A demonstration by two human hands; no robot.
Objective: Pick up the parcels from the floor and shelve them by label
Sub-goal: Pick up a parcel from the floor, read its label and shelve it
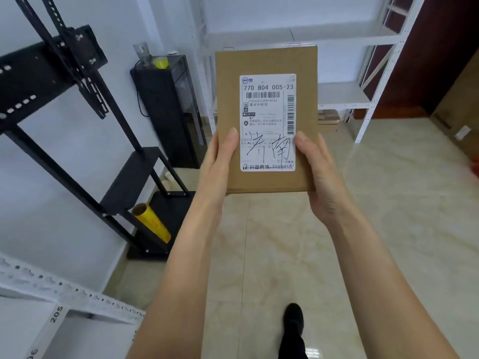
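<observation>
Gripping parcel (267, 120) upright, left hand (220, 161) and right hand (318, 174) clamping its sides, before the white shelving (344, 92), label (268, 123) facing up.

A flat cardboard parcel (267, 120) is held upright at frame centre, its white shipping label (268, 122) facing the camera and reading "770 B04 005-23" above handwritten characters. The left hand (217, 164) and right hand (320, 174) clasp its lower edges, thumbs on the front. White metal shelving (344, 95) stands behind; a black stand (77, 120) fills the left, a yellow film roll (151, 221) at its base.
</observation>
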